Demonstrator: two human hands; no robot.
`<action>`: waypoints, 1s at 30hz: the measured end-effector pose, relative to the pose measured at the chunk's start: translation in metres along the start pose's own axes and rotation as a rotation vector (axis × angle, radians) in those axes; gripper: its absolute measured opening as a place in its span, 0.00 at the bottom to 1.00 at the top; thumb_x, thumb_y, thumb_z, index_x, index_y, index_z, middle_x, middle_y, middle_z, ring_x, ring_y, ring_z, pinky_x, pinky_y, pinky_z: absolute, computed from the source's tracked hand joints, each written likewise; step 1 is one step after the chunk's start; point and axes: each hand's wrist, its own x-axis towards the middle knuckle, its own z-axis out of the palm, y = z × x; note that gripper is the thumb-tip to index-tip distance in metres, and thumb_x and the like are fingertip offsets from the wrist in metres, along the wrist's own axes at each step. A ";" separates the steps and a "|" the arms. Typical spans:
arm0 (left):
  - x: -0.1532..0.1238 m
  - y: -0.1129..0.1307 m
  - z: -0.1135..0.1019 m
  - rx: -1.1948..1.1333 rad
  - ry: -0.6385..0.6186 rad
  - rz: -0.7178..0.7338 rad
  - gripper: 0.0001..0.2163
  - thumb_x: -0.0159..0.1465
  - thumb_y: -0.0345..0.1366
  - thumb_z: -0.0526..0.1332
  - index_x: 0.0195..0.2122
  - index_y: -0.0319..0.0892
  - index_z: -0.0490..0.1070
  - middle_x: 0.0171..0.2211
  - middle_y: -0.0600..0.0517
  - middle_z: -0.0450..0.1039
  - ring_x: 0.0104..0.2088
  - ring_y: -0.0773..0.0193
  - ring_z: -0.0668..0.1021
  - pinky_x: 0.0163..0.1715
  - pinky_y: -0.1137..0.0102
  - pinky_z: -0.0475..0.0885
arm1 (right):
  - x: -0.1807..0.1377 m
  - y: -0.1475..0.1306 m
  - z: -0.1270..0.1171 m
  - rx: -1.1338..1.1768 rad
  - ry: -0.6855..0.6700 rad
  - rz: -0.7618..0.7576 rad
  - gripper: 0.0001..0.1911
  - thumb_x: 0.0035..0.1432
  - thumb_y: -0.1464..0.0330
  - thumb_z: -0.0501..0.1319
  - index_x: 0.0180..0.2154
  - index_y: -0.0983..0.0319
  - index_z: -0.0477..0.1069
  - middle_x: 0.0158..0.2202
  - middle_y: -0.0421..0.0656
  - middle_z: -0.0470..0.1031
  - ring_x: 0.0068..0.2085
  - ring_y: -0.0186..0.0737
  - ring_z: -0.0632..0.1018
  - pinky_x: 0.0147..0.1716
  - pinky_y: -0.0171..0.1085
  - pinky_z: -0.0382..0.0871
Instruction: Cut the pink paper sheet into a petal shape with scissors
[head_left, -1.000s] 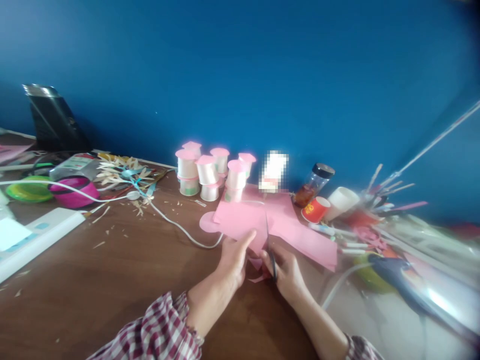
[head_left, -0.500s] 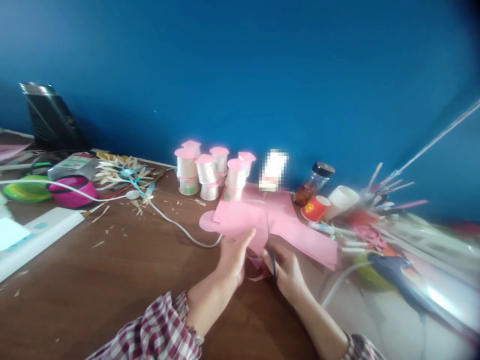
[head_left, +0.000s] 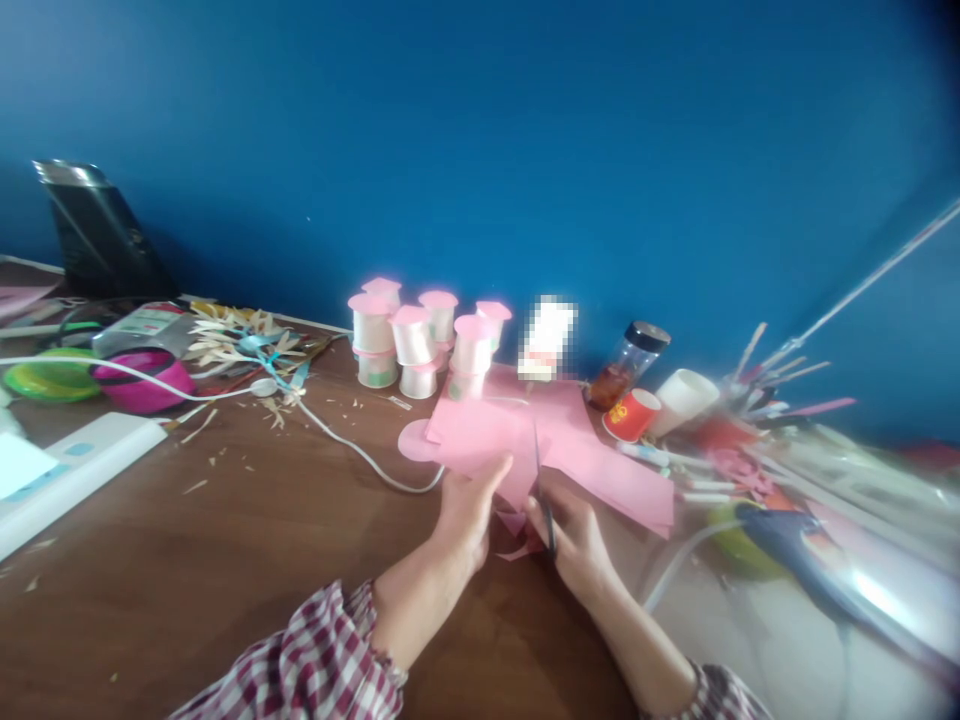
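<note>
Pink paper lies in front of the person on the tabletop, its near edge between both hands; little has changed over the last second, hands and scissors being almost where they were, so the cut seems to have gained hardly any ground; the left hand has its thumb on the sheet, the other fingers hidden beneath, apparently clamped on it; the right hand's fingers are curled round the scissors' dark handles, the blade against the paper; whether the blades stand apart, I cannot tell.
</note>
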 end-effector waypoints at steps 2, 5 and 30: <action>0.000 0.000 0.000 0.010 -0.002 0.000 0.17 0.48 0.40 0.68 0.34 0.32 0.73 0.26 0.44 0.76 0.23 0.59 0.76 0.23 0.66 0.72 | 0.000 -0.002 0.000 -0.019 -0.004 -0.003 0.14 0.55 0.62 0.60 0.23 0.63 0.67 0.19 0.37 0.65 0.21 0.33 0.67 0.21 0.31 0.61; 0.001 0.000 -0.001 0.015 -0.008 0.010 0.17 0.48 0.40 0.68 0.35 0.32 0.73 0.27 0.43 0.76 0.23 0.59 0.76 0.23 0.66 0.72 | 0.001 -0.003 0.000 -0.043 -0.006 -0.004 0.14 0.55 0.62 0.60 0.21 0.63 0.66 0.18 0.37 0.65 0.21 0.33 0.67 0.20 0.31 0.61; -0.003 0.009 0.006 -0.022 0.025 0.021 0.19 0.46 0.37 0.69 0.37 0.32 0.73 0.32 0.40 0.76 0.31 0.55 0.78 0.27 0.66 0.72 | 0.000 -0.005 0.000 0.013 -0.009 0.033 0.14 0.53 0.63 0.62 0.21 0.63 0.67 0.17 0.37 0.66 0.20 0.33 0.68 0.19 0.30 0.61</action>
